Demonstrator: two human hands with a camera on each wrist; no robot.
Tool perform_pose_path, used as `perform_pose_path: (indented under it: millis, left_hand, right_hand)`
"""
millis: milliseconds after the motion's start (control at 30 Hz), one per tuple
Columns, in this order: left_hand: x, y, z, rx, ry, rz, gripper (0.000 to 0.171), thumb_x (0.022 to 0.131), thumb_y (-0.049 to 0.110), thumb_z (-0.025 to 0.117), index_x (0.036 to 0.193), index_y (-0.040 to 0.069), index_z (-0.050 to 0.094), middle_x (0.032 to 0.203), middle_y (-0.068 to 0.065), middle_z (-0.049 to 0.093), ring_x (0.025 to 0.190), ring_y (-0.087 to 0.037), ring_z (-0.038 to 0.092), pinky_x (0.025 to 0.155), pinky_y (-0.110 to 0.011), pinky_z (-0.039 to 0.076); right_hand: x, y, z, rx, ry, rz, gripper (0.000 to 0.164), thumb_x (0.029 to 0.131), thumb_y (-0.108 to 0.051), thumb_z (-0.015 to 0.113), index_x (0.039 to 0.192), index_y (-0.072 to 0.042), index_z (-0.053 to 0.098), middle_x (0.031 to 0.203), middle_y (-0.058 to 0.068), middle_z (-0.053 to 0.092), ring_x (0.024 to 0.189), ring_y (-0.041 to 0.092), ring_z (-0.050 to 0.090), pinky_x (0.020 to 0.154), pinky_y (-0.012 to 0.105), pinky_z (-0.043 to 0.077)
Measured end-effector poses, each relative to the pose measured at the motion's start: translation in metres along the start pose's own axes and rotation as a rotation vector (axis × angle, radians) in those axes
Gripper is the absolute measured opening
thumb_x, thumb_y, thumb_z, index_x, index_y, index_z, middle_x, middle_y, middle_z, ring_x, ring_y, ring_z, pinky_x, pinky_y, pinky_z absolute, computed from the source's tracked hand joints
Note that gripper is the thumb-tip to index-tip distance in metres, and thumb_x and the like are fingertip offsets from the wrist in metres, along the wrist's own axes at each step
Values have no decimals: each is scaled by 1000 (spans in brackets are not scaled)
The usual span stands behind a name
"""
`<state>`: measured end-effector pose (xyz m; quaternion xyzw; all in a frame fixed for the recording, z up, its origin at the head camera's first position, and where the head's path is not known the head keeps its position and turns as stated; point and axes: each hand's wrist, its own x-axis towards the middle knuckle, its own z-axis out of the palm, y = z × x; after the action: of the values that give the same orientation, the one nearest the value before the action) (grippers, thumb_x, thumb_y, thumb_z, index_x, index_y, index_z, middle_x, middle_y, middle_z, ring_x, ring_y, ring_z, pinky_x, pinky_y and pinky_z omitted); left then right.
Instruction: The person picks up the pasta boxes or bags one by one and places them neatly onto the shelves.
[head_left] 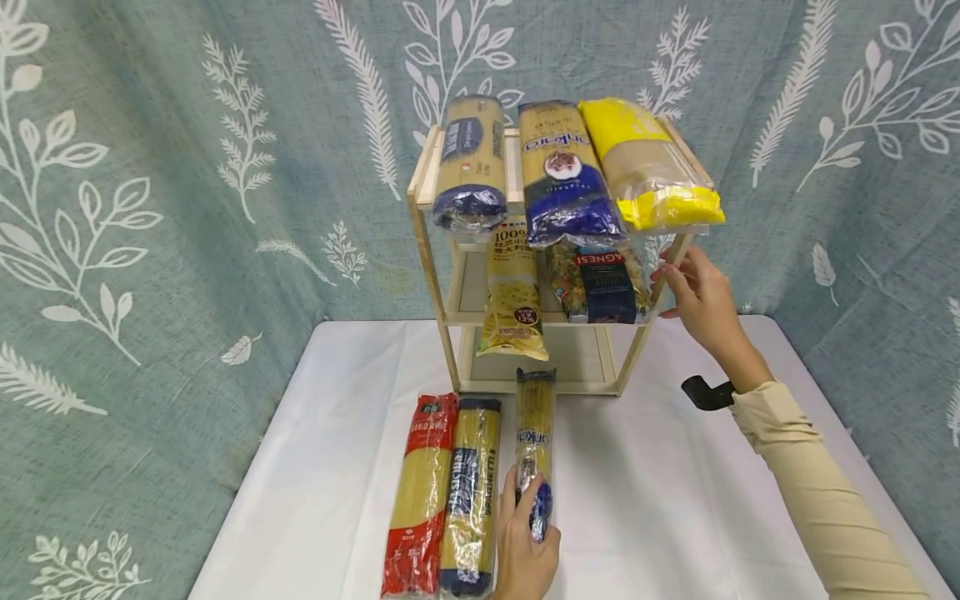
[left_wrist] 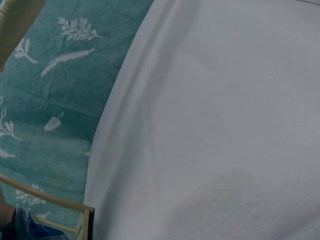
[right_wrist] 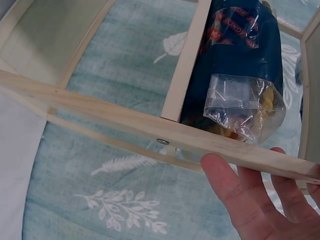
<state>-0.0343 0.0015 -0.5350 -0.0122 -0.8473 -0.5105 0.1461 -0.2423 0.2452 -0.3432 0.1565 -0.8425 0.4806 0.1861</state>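
Observation:
My left hand (head_left: 527, 533) grips the near, blue-ended part of a spaghetti pack (head_left: 535, 408) labelled ankara. The pack's dark far end is by the front of the wooden rack (head_left: 448, 354); whether it touches the table is unclear. In the left wrist view only a sliver of that hand and some blue wrapper (left_wrist: 30, 227) show at the lower left corner. My right hand (head_left: 705, 304) holds the rack's right front post, near the middle shelf. The right wrist view has its fingertips (right_wrist: 217, 165) against the wood, beside a dark blue Agnesi pasta bag (right_wrist: 245, 55).
Left of the held pack lie a red-ended pasta pack (head_left: 423, 492) and another spaghetti pack (head_left: 471, 500). On the top shelf are three packs, one yellow-ended (head_left: 641, 162). A yellow pasta bag (head_left: 516, 292) overhangs the middle shelf. White cloth (head_left: 315, 500) covers the table.

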Motion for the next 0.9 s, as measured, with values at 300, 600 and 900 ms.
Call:
perform_pose_path:
  millis: [300, 600, 900]
  left_hand:
    - [14, 10, 3, -23, -13, 52, 65, 65, -8, 65, 129, 3, 58, 144, -26, 32, 123, -35, 40, 93, -57, 40]
    - [33, 22, 12, -56, 1, 117, 65, 63, -8, 62, 128, 0, 58, 143, -26, 34, 115, -31, 42, 85, -47, 47]
    - [54, 30, 24, -80, 10, 155, 64, 64, -8, 60, 127, -1, 58, 143, -27, 34, 115, -31, 42, 87, -49, 46]
  right_hand:
    - [0, 0, 1, 4, 11, -17, 28, 102, -16, 42, 125, 0, 47, 103, 25, 62, 94, 40, 61, 49, 33, 56]
    - [1, 1, 1, -1, 14, -13, 29, 102, -17, 42, 125, 0, 47, 103, 24, 62, 94, 39, 62, 49, 28, 56]
    - [1, 2, 1, -5, 22, -24, 28, 102, -17, 42, 124, 0, 47, 102, 24, 62, 92, 38, 62, 50, 32, 56]
